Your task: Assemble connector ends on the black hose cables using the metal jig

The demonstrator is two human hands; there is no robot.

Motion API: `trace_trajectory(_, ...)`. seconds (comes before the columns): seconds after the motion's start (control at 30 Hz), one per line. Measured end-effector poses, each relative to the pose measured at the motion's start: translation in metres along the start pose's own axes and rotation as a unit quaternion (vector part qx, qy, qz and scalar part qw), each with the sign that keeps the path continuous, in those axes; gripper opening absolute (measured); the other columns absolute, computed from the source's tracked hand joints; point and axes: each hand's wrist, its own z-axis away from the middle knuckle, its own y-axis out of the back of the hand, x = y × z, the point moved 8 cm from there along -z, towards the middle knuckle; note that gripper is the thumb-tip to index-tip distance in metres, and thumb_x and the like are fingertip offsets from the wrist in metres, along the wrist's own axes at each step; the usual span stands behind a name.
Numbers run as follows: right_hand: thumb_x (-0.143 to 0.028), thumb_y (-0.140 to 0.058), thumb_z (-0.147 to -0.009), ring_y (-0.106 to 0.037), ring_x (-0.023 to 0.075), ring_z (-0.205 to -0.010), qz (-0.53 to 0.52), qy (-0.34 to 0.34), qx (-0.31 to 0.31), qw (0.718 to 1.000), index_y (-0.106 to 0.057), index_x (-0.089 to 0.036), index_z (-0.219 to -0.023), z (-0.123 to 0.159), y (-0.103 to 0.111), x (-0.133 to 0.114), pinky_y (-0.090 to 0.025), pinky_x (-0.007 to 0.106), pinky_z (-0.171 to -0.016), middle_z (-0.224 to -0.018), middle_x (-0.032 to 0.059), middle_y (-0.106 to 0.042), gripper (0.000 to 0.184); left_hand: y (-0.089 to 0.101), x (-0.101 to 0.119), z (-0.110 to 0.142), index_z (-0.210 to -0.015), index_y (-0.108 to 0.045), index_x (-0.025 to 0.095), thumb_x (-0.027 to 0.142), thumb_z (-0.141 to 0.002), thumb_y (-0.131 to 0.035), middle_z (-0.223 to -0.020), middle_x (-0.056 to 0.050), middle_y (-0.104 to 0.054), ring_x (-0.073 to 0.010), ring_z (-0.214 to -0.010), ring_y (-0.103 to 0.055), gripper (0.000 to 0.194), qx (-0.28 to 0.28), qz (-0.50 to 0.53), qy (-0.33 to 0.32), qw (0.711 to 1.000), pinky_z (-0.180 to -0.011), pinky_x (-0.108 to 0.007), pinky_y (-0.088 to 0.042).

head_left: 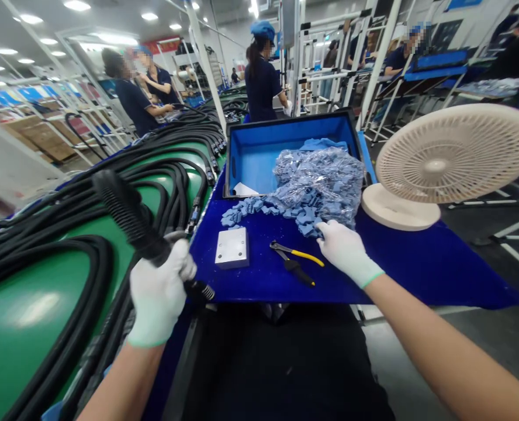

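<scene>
The person's left hand (161, 292), in a white knit glove, sits at lower centre-left of the frame, with the forearm rising from the bottom edge. Its fingers are closed firmly around one black cable end with a ribbed rubber sleeve (128, 213), which points toward the upper left, while a short ribbed tip (202, 290) sticks out past the hand to the right. The right arm reaches in from the lower right, and the right hand (345, 252), also in a white glove, is open with its fingers extended, the fingertips touching one clear plastic bag of small blue foam pieces (318, 187). More foam pieces (246, 209) spill loose to the left of the bag. The bag rests against one open blue case (286, 131) on a dark blue cloth-covered table (435, 280). In front of the case lie one square white metal plate (232, 247) and one pair of yellow-and-black pliers (297, 258). One round cream fan (435, 164) stands at right. Many coiled black cables (44, 263) lie on green surfaces (27, 316) at left. Co-workers in navy shirts stand in the background.
</scene>
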Motion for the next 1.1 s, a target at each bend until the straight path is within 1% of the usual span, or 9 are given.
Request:
trace_trajectory(0.1,-0.042,-0.046,-0.096,-0.065,0.0211,-0.094,0.054,0.005,-0.047,0.997,-0.066,-0.029,-0.12,-0.003,-0.017,0.007,-0.039,0.028,-0.075,-0.107,0.0053,-0.068,0.034,-0.023,0.002,-0.036,-0.109,-0.067,0.016,0.03,-0.089,-0.077,-0.058,0.006,-0.039,-0.0075,-0.047,-0.036,0.027,-0.047,0.022,-0.044,0.998,-0.049,-0.024,-0.036)
trace_trajectory(0.27,-0.055,-0.055,-0.092,-0.064,0.0141,-0.082,-0.03,0.02,-0.16,0.987,-0.066,-0.035,-0.122,0.008,-0.032,0.013,-0.037,0.023,-0.07,-0.092,-0.0005,-0.069,0.038,-0.048,-0.015,-0.074,-0.107,-0.065,0.015,0.029,-0.086,-0.077,-0.056,0.007,-0.04,-0.0073,-0.043,-0.034,0.028,-0.102,0.014,-0.066,0.993,-0.046,-0.024,-0.035)
trace_trajectory(0.4,-0.044,-0.06,-0.09,-0.065,0.0135,-0.087,-0.026,0.065,-0.195,0.978,-0.067,-0.032,-0.127,0.01,-0.024,0.02,-0.041,0.023,-0.076,-0.1,-0.0006,-0.07,0.039,-0.051,-0.039,-0.079,-0.11,-0.063,0.015,0.03,-0.088,-0.074,-0.056,0.007,-0.041,-0.0077,-0.044,-0.034,0.029,-0.117,0.006,-0.043,0.992,-0.047,-0.024,-0.034)
trace_trajectory(0.5,-0.055,-0.066,-0.088,-0.067,0.0142,-0.1,-0.116,0.073,-0.159,0.978,-0.073,-0.03,-0.119,0.004,-0.003,0.009,-0.046,0.024,-0.085,-0.11,-0.0014,-0.07,0.041,-0.049,-0.049,-0.078,-0.111,-0.063,0.015,0.032,-0.088,-0.074,-0.057,0.006,-0.044,-0.0086,-0.046,-0.038,0.031,-0.109,-0.023,-0.037,0.993,-0.048,-0.025,-0.035)
trace_trajectory(0.57,-0.057,-0.071,-0.086,-0.066,0.013,-0.107,-0.217,0.108,-0.118,0.963,-0.076,-0.029,-0.113,-0.001,0.015,-0.019,-0.048,0.023,-0.095,-0.117,-0.0028,-0.069,0.04,-0.048,-0.053,-0.078,-0.112,-0.064,0.014,0.033,-0.087,-0.075,-0.059,0.006,-0.046,-0.0089,-0.047,-0.039,0.033,-0.108,-0.047,-0.028,0.993,-0.049,-0.025,-0.035)
trace_trajectory(0.67,-0.047,-0.071,-0.087,-0.065,0.0115,-0.108,-0.312,0.183,-0.11,0.926,-0.077,-0.027,-0.115,-0.005,0.027,-0.086,-0.048,0.022,-0.1,-0.119,-0.0019,-0.068,0.035,-0.05,-0.053,-0.079,-0.115,-0.063,0.013,0.034,-0.088,-0.073,-0.057,0.006,-0.045,-0.01,-0.047,-0.04,0.035,-0.126,-0.068,-0.018,0.99,-0.05,-0.026,-0.037)
trace_trajectory(0.83,-0.031,-0.061,-0.09,-0.061,0.0073,-0.088,-0.384,0.267,-0.165,0.869,-0.075,-0.016,-0.106,-0.017,0.012,-0.2,-0.044,0.019,-0.081,-0.101,0.0008,-0.069,0.025,-0.046,-0.047,-0.085,-0.116,-0.066,0.01,0.033,-0.087,-0.074,-0.068,-0.002,-0.063,-0.0154,-0.065,-0.059,0.037,-0.145,-0.112,-0.027,0.983,-0.07,-0.03,-0.048)
trace_trajectory(0.97,-0.035,-0.062,-0.088,-0.044,0.0031,-0.066,-0.385,0.272,-0.204,0.858,-0.06,-0.008,-0.08,-0.033,-0.012,-0.245,-0.03,0.019,-0.063,-0.074,0.0006,-0.057,0.029,-0.041,-0.048,-0.088,-0.119,-0.068,0.01,0.035,-0.086,-0.075,-0.081,-0.005,-0.067,-0.0176,-0.077,-0.063,0.041,-0.147,-0.127,-0.032,0.98,-0.081,-0.033,-0.05)
trace_trajectory(1.1,-0.044,-0.067,-0.082,-0.037,0.0018,-0.06,-0.386,0.271,-0.26,0.843,-0.052,-0.007,-0.073,-0.044,-0.037,-0.26,-0.027,0.019,-0.059,-0.065,-0.0005,-0.047,0.041,-0.041,-0.055,-0.091,-0.119,-0.068,0.011,0.035,-0.084,-0.076,-0.09,-0.006,-0.067,-0.0174,-0.081,-0.062,0.042,-0.144,-0.116,-0.026,0.982,-0.082,-0.033,-0.051)
